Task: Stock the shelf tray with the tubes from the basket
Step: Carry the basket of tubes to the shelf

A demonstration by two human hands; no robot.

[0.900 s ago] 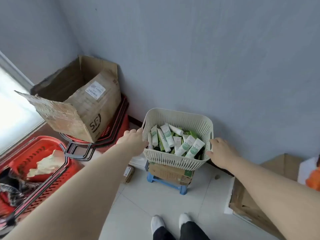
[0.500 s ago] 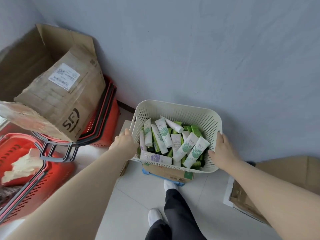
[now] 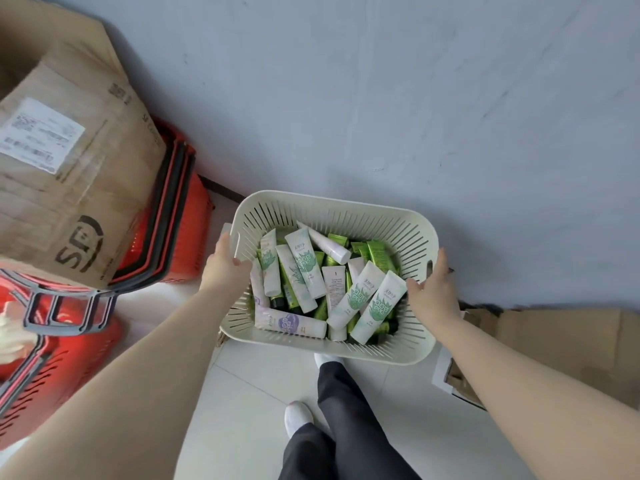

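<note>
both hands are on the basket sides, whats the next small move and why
Probably carry the basket away level, toward wherever the shelf tray is; no tray shows here. The left hand and right hand grip opposite rims, and the tubes lie loose in a heap, so tilting could spill them.

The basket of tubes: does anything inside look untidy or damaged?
Untidy, yes: the tubes lie jumbled in the basket, crossing at different angles. No damage shows. The left hand and right hand grip its sides.

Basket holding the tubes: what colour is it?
Cream white basket with slotted walls; the head view shows it.
</note>
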